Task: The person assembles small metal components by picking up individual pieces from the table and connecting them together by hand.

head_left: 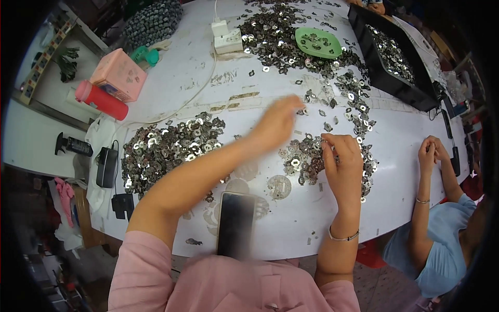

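My left hand [280, 118] reaches over the middle of the white table [192, 78]. It is smeared by motion, so whether its fingers hold anything cannot be made out. Its fingertips are nearest a few scattered metal pieces [310, 96]. Lower and to the right, my right hand [344, 153] has thumb and fingers drawn together in a pinch at the edge of a small pile of flat, ring-like metal pieces [296, 158]. Whatever sits in that pinch is hidden or too small to name. A larger heap of similar pieces [166, 148] lies beneath and left of my left forearm.
A phone [236, 223] lies near the front edge. Farther back are a green dish [318, 42] on a big heap [270, 34], a black tray [358, 26] and a white power strip [228, 41]. A red bottle [104, 101] stands left. Another person's hands [434, 148] are at right.
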